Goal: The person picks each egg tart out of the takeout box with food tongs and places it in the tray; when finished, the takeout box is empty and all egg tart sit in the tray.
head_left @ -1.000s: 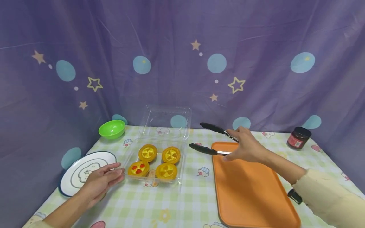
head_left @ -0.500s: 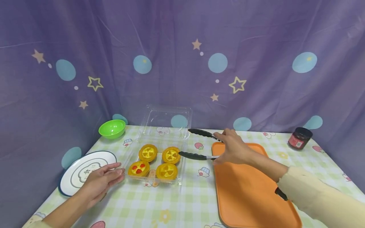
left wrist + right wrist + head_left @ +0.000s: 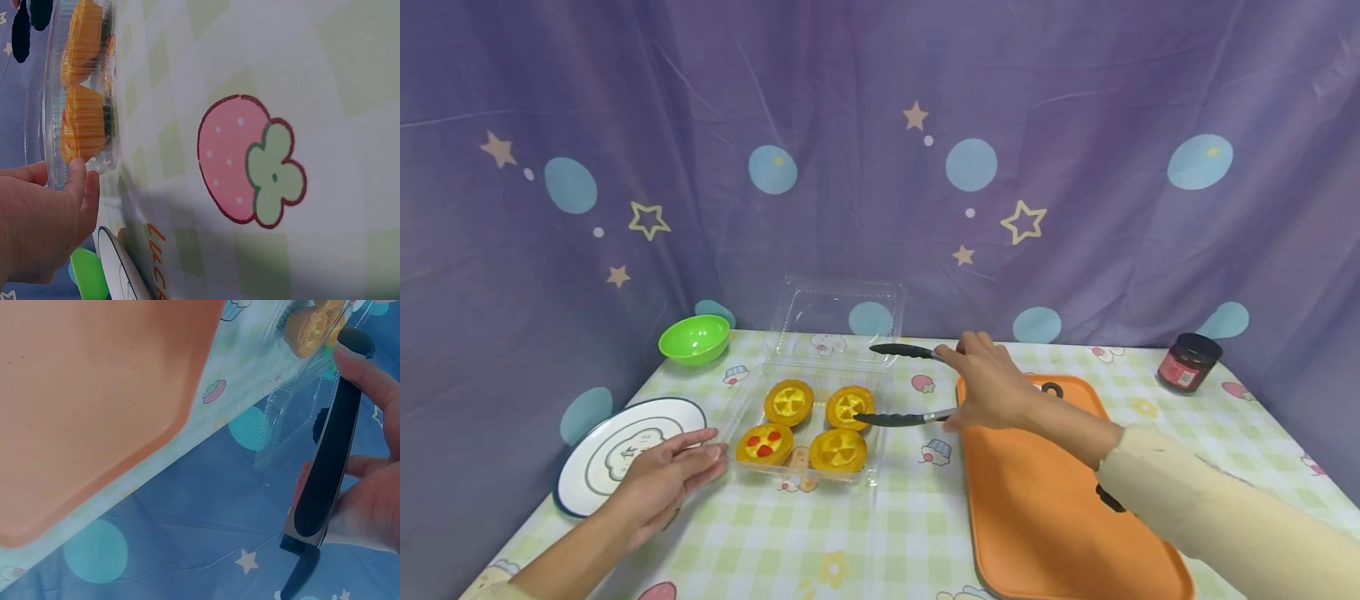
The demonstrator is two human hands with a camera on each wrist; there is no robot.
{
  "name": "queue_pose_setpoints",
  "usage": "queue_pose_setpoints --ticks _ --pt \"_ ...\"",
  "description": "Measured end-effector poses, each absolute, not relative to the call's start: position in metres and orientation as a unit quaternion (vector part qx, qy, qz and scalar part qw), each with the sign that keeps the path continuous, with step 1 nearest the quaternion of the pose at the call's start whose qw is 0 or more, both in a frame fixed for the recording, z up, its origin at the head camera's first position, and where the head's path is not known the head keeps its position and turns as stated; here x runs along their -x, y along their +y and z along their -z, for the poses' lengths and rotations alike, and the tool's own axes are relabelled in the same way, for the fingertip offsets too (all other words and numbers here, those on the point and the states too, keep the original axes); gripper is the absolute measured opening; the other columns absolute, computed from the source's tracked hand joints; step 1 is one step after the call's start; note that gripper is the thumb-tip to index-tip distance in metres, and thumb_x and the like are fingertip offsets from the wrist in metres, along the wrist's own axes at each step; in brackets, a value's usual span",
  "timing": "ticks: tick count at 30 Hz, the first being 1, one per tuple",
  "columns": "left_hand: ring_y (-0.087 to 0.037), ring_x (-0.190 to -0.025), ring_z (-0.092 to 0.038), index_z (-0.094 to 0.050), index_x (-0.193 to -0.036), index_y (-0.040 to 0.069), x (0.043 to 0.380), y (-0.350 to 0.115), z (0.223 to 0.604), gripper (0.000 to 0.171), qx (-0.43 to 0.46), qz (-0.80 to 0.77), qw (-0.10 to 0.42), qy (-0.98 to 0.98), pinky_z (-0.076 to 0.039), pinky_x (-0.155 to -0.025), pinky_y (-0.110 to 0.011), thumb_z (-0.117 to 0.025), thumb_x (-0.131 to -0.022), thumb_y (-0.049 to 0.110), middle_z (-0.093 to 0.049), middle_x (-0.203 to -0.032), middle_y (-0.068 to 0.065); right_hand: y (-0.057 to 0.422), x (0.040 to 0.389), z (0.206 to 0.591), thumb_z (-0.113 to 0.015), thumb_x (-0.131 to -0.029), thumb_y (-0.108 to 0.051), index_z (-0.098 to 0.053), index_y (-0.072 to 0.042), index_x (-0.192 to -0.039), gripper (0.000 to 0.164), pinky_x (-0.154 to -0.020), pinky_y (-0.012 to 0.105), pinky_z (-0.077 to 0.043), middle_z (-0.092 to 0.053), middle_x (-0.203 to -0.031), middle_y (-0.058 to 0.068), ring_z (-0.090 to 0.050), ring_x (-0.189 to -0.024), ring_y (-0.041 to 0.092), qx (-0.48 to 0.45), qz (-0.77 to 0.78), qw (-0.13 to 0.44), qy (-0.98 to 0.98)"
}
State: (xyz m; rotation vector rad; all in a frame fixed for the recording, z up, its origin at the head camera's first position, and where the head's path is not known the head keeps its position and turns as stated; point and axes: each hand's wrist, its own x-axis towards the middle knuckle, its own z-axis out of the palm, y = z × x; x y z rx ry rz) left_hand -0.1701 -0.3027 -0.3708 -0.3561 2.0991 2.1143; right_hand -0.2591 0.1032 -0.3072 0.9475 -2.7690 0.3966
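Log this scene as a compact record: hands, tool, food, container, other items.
Left hand: fingers fairly straight, at the container's left side
Right hand: grips the tongs
Tongs: black-tipped, arms spread; near tip overlaps the far-right tart in the head view, contact unclear
Tarts: four; near-left one topped with red pieces, the others yellow
Clear plastic container: hinged lid open
Right side: orange tray; black-lidded jar beyond it
Left side: white plate; green bowl behind it
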Motion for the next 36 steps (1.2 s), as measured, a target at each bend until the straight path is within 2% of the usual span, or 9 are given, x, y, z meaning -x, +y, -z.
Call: queue_pose_setpoints --ticks 6,19,30,36 --pt "-0.010 -0.097 -0.065 -0.020 -0.146 -0.012 0.170 -0.304 0.371 0.068 0.118 -0.703 0.071 0.698 -0.055 -0.093 -0.032 -0.061 -0.094 0.005 -0.064 -0.109 -0.004 0.096 0.258 0.305 -0.095 -0.052 -0.034 -0.053 -0.007 -0.135 0.097 -0.071 0.036 -0.035 -0.042 -0.093 0.004 -0.036 -0.089 0.023 -0.330 -0.109 0.113 -0.931" --pt "-0.010 -0.098 -0.065 -0.019 -0.146 -0.012 0.170 -0.303 0.370 0.068 0.117 -0.705 0.073 0.696 -0.054 -0.095 -0.032 -0.060 -0.095 0.005 -0.064 -0.109 -0.004 0.085 0.259 0.300 -0.095 -0.051 -0.037 -0.052 -0.008 -0.136 0.100 -0.069 0.033 -0.031 -0.042 -0.095 0.004 -0.037 -0.091 0.023 -0.334 -0.070 0.103 -0.934" --pt "-0.010 -0.097 -0.065 -0.019 -0.146 -0.012 0.171 -0.303 0.371 0.068 0.117 -0.708 0.074 0.692 -0.055 -0.093 -0.031 -0.060 -0.095 0.005 -0.065 -0.107 -0.004 0.076 0.267 0.297 -0.095 -0.050 -0.039 -0.054 -0.009 -0.133 0.097 -0.066 0.032 -0.033 -0.045 -0.096 0.006 -0.039 -0.091 0.024 -0.344 -0.034 0.100 -0.933" --pt "-0.010 -0.098 -0.065 -0.019 -0.146 -0.012 0.170 -0.304 0.372 0.068 0.112 -0.706 0.073 0.695 -0.054 -0.094 -0.031 -0.060 -0.095 0.005 -0.065 -0.109 -0.004 0.068 0.269 0.293 -0.095 -0.051 -0.038 -0.054 -0.009 -0.134 0.097 -0.070 0.035 -0.037 -0.046 -0.100 0.008 -0.041 -0.096 0.026 -0.351 -0.016 0.096 -0.931"
